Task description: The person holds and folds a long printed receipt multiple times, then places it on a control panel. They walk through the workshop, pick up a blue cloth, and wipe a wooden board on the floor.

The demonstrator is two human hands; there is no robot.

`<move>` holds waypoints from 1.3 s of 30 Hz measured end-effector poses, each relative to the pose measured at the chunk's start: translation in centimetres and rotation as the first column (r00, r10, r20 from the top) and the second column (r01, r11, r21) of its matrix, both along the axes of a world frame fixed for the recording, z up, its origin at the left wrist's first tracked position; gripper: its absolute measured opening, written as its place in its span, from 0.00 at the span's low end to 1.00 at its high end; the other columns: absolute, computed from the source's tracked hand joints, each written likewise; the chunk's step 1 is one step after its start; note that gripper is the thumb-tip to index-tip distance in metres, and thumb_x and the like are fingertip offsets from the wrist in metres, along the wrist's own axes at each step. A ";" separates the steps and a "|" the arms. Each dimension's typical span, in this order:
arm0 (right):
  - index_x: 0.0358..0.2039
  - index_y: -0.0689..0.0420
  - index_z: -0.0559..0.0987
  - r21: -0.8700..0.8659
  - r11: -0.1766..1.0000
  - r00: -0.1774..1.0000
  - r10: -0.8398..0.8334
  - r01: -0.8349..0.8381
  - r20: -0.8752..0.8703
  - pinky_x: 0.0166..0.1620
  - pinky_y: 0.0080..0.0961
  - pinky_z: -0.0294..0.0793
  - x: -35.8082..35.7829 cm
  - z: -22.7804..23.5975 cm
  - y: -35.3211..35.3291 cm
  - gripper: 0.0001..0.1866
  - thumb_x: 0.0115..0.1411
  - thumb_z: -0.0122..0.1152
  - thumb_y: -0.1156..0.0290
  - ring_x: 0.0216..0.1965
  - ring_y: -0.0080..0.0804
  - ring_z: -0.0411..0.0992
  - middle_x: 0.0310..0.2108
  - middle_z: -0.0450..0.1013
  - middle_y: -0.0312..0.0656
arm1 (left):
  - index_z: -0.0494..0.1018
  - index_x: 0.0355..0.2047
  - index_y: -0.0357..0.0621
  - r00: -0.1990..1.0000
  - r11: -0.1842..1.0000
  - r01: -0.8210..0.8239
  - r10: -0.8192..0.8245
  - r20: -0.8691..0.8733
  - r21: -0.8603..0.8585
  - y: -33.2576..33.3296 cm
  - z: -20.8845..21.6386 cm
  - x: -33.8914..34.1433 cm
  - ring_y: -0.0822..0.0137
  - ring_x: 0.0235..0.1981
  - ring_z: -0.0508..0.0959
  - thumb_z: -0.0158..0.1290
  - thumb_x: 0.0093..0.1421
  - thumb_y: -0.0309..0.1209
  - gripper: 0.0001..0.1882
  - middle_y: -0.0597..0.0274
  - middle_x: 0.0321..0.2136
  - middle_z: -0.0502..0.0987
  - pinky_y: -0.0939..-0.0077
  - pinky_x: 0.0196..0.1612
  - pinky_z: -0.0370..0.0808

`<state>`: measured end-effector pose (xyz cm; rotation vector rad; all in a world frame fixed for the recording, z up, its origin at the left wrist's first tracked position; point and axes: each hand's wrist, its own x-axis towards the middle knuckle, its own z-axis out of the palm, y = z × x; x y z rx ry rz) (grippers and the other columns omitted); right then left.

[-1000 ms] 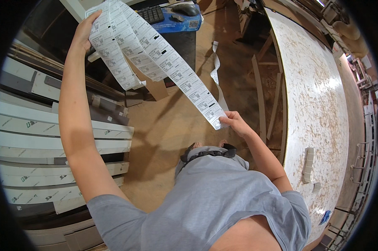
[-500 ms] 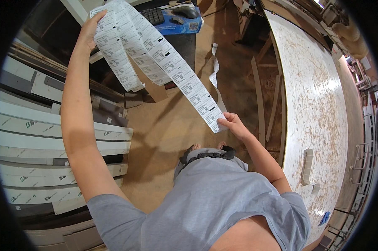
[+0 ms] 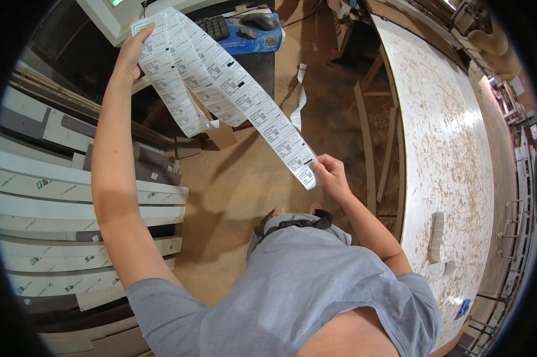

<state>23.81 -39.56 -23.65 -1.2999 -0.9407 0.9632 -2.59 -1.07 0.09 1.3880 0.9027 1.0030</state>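
Observation:
A long strip of white printed labels (image 3: 244, 98) stretches slantwise between my two hands. At the upper left, my left hand (image 3: 132, 52) is closed on the gathered end, thumb lying on top of the paper. Folds of the strip hang down from there, and one loose end curls below. My right hand (image 3: 332, 176) pinches the strip near its lower end, right of the middle. Behind that hand, a narrow twisted paper strip (image 3: 300, 98) dangles over the floor; whether it joins the labels is hidden.
A black keyboard (image 3: 213, 27) and a mouse (image 3: 257, 21) on a blue mat stand beyond the labels. Long white panels (image 3: 90, 211) are stacked at my left. On the right is a worn white tabletop (image 3: 441, 149) bearing a tan strip (image 3: 437, 237) and a blue scrap (image 3: 463, 308).
The view has shifted slightly, showing more of a screen's frame at the top left. Both hands keep their hold on the labels, and the hanging folds have swung a little.

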 end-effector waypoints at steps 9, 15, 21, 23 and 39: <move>0.27 0.63 0.75 0.046 0.998 0.999 -0.042 0.042 0.009 0.26 0.13 0.64 0.5 0.2 0.1 0.10 0.60 0.53 0.69 0.23 0.12 0.64 0.21 0.69 0.29 | 0.68 0.44 0.35 0.991 0.997 -0.074 0.074 0.116 0.001 0.5 -1.4 0.5 0.67 0.35 0.76 0.51 0.57 0.38 0.20 0.58 0.36 0.75 0.73 0.36 0.73; 0.25 0.62 0.74 0.086 0.992 0.995 -0.095 0.091 0.039 0.26 0.13 0.62 1.0 0.9 0.1 0.11 0.59 0.54 0.68 0.23 0.12 0.62 0.20 0.68 0.28 | 0.68 0.44 0.34 0.969 0.994 -0.102 0.106 0.222 -0.029 1.5 -3.2 0.7 0.66 0.36 0.76 0.50 0.58 0.35 0.18 0.56 0.38 0.75 0.72 0.37 0.74; 0.24 0.61 0.73 0.084 0.984 0.987 -0.151 0.155 -0.047 0.27 0.12 0.61 1.5 3.6 0.1 0.09 0.59 0.53 0.70 0.23 0.12 0.61 0.21 0.67 0.28 | 0.67 0.46 0.34 0.936 0.977 -0.176 0.203 0.287 -0.117 1.1 -5.0 0.2 0.61 0.41 0.75 0.49 0.59 0.35 0.19 0.56 0.41 0.74 0.69 0.41 0.72; 0.24 0.61 0.73 0.102 0.980 0.985 -0.164 0.169 -0.051 0.27 0.12 0.60 1.9 3.9 0.4 0.09 0.58 0.53 0.70 0.23 0.12 0.61 0.21 0.67 0.28 | 0.66 0.49 0.36 0.923 0.962 -0.214 0.256 0.286 -0.171 0.6 -5.7 0.0 0.58 0.45 0.73 0.49 0.59 0.35 0.21 0.55 0.45 0.72 0.65 0.45 0.70; 0.30 0.56 0.76 -0.065 0.916 0.770 -0.369 0.396 -0.521 0.33 0.18 0.67 6.0 5.2 1.8 0.10 0.59 0.55 0.63 0.28 0.17 0.68 0.26 0.72 0.31 | 0.72 0.40 0.35 0.928 0.909 0.307 -0.221 -0.300 0.280 -13.5 -6.0 2.1 0.75 0.35 0.72 0.53 0.57 0.32 0.14 0.64 0.35 0.75 0.77 0.41 0.69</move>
